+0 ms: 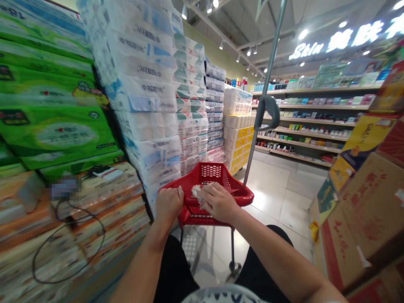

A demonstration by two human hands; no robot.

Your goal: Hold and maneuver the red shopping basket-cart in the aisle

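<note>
patterned shirt (pixel 221 294) nearest, i see tissue (pixel 197 192) clamped under my right hand (pixel 219 203), left hand (pixel 169 203) clenched on red cart (pixel 244 198).

The red cart (pixel 214 171) stands upright — a plastic basket with perforated walls on thin dark legs, its visible interior mostly bare. A white cloth (pixel 197 192) (or perhaps tissue) lies crumpled at its near rim — partly covered.

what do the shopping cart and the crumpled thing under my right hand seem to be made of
Cart: glossy red plastic, judging by its molded lattice and bright highlights.
Crumpled wad: probably soft, matte paper tissue, given its white creases; thin cloth is possible.
</note>
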